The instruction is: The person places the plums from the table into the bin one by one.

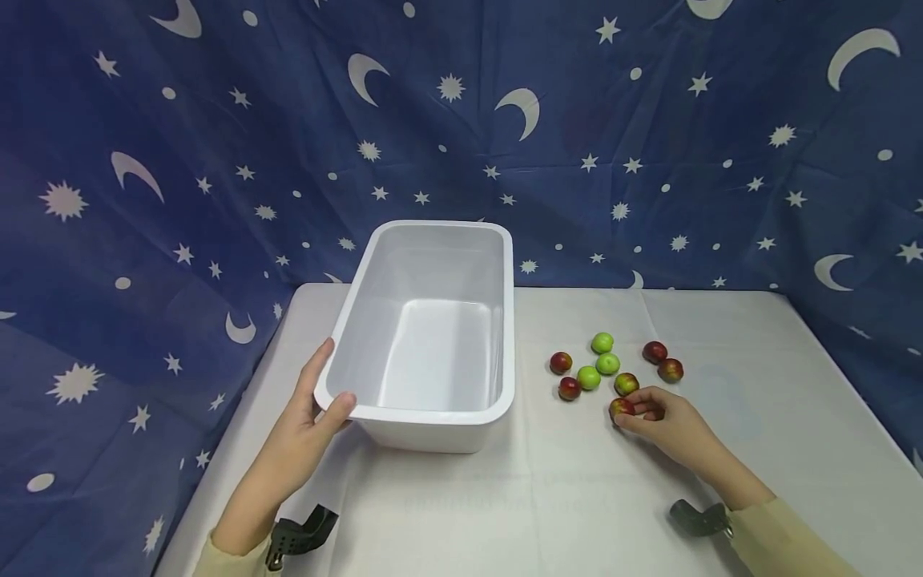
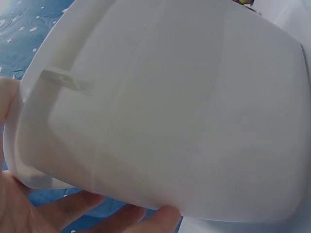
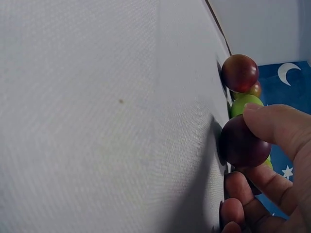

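A deep white plastic tub point(image 1: 418, 437) stands on the left part of the table, its inside bare. My left hand point(image 1: 296, 437) holds its near left corner, thumb over the rim and fingers along the outer wall. In the left wrist view the tub's outer side point(image 2: 160, 111) fills most of the picture, fingertips point(image 2: 167, 216) against it. To the right, my right hand point(image 1: 674, 425) pinches a dark red plum point(image 3: 244, 141) between thumb and fingers, low at the tablecloth. Around it lie several red plums point(image 1: 654, 352) and three green plums point(image 1: 608, 364).
A white cloth point(image 1: 577, 513) covers the table. Behind and to the left hangs a dark blue curtain point(image 1: 447, 144) with white moons and stars. Black straps point(image 1: 306, 533) are worn at both wrists.
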`<state>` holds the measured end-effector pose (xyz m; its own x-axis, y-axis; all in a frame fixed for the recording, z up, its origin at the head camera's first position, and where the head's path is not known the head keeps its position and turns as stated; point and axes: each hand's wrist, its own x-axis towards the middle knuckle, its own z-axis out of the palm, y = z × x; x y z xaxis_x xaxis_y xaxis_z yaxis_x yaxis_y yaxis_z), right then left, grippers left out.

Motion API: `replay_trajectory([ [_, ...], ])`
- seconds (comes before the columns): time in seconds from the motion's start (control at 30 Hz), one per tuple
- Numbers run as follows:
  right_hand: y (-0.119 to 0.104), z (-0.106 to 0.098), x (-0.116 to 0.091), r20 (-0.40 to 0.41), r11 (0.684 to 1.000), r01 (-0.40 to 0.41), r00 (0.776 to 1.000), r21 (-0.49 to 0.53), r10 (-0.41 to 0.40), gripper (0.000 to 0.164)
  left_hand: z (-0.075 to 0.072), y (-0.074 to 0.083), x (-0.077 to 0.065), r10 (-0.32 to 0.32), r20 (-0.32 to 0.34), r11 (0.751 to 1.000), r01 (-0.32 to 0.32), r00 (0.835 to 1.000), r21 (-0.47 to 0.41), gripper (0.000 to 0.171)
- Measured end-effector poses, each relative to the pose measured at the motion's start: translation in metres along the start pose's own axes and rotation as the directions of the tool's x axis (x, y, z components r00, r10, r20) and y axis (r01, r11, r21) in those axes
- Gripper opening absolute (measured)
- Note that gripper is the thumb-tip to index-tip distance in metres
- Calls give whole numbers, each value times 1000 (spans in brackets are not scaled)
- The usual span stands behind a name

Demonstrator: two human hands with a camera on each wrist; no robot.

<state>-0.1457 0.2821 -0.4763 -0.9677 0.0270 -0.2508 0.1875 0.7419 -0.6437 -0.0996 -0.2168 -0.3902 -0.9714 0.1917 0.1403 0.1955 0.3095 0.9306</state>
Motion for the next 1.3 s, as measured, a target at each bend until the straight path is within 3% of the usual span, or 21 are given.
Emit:
replay_trajectory([
  [0.47, 2, -7, -4, 0, 1000, 17, 1000, 26, -17, 65, 8, 5, 1, -9, -25, 1000, 9, 1000, 14, 74],
  [0.7, -6, -11, -8, 12, 999, 38, 999, 22, -39, 61, 6, 8, 0, 3, -73, 995, 5, 997, 104, 76],
  [1.03, -51, -36, -5, -46, 965, 255, 967, 67, -252, 52, -13, 16, 0, 22, -96, 999, -24, 995, -26, 72],
  [1.3, -95, -48, -6, -11, 940, 285, 957, 187, -288, 51, -8, 14, -5, 24, -103, 998, -30, 994, -63, 64],
])
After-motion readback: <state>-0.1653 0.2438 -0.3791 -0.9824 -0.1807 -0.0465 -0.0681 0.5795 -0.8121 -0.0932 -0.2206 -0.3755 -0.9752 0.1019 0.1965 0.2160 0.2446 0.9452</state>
